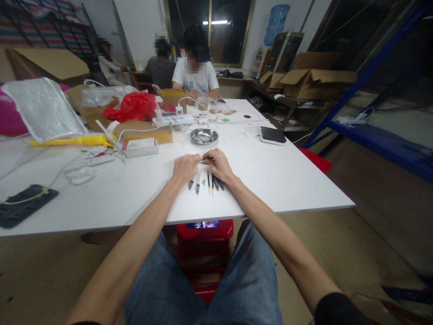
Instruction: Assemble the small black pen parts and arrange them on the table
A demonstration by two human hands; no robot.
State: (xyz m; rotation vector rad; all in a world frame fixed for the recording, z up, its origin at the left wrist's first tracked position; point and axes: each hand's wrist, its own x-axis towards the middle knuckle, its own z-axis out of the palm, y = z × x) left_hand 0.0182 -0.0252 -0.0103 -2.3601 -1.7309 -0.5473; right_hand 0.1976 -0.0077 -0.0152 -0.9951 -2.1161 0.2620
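My left hand [186, 167] and my right hand [218, 164] meet over the white table, fingers bent and closed. Between their fingertips is a small dark, slender piece; it is mostly covered, and its kind is hard to make out. Under and just in front of my hands lie pen parts in a row. Black pen tips [197, 188] are on the left, tiny metal bits [203, 182] in the middle. Two dark refills [210, 183] with yellowish ends come beside them, then black pen pieces [219, 183] next to my right wrist. Beyond my hands stands a shiny metal bowl [204, 136].
A white box [140, 147], a yellow tool-like object [74, 141], a red bag [131, 107] and cables crowd the left. A black power strip [27, 203] lies near the left edge. At right is a dark-topped case [272, 135]. A person [196, 74] sits across the table [287, 180].
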